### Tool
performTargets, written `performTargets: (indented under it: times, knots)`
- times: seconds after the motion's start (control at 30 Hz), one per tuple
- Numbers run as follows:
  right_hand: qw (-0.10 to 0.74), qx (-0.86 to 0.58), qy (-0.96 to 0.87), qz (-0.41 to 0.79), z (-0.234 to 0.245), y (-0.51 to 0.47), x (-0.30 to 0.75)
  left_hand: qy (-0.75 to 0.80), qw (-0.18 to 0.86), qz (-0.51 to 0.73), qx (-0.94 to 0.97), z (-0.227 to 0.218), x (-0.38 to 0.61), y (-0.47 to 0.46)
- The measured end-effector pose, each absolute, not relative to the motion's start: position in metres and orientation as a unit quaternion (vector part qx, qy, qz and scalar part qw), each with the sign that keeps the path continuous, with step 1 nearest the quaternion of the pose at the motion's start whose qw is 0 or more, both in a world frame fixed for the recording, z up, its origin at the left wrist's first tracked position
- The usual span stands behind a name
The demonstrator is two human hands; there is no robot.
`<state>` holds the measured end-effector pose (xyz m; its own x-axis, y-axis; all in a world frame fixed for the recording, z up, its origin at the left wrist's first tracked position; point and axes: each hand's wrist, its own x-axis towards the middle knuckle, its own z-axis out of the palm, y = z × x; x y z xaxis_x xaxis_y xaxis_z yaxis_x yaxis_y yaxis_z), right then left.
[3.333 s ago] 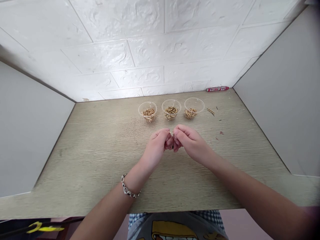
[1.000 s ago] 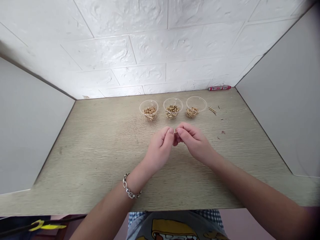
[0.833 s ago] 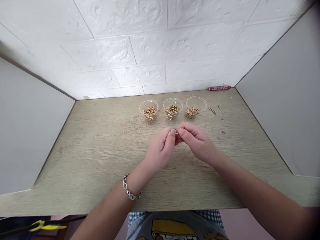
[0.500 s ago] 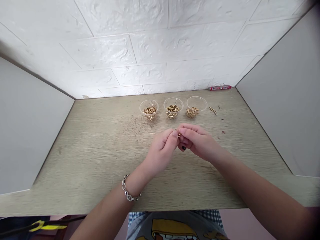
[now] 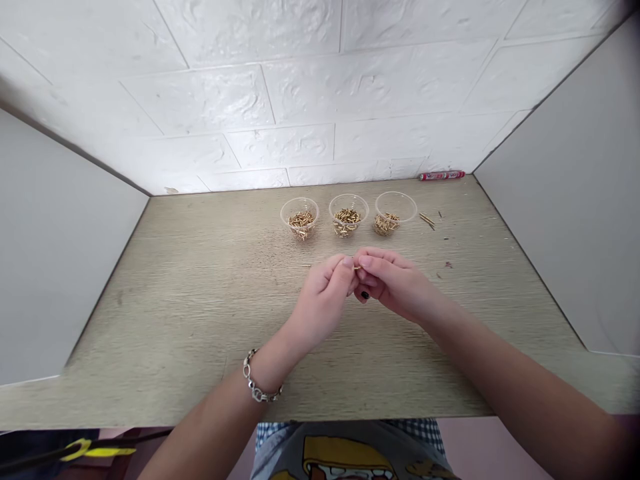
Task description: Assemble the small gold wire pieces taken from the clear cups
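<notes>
My left hand [image 5: 323,300] and my right hand [image 5: 393,283] meet fingertip to fingertip above the middle of the wooden table [image 5: 190,300]. Both are pinched shut on a tiny gold metal piece [image 5: 357,268] held between them. Its shape is too small to make out. A chain bracelet [image 5: 257,387] circles my left wrist. Just beyond the hands stand three clear plastic cups in a row, left cup [image 5: 299,218], middle cup [image 5: 349,215] and right cup [image 5: 395,213], each holding several small gold parts.
A few loose gold pins [image 5: 427,219] lie right of the cups. A red pen-like stick [image 5: 441,176] rests against the white brick wall. Grey side panels [image 5: 565,180] close in the table left and right. A yellow-and-black item [image 5: 85,451] shows below the near edge.
The hands stayed joined on the small piece, shifting slightly right and nearer to me; the right fingers turned, showing a dark-painted nail.
</notes>
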<state>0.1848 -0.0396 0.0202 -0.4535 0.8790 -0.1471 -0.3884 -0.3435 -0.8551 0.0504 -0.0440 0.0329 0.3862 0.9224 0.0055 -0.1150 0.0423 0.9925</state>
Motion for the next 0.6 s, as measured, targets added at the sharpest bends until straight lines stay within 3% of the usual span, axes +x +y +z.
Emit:
performTargets:
  times: [0.27,0.6]
  knots:
    - [0.429,-0.323,-0.428,0.727,0.0158,-0.0394,0.1854,0.36,0.621,0.42,0.555,0.0306,0.0505,-0.0439]
    - [0.463,-0.359,-0.544,0.6,0.0239,-0.0451,0.1786,0.376,0.567,0.419,0.601,0.0307,0.0476,-0.0405]
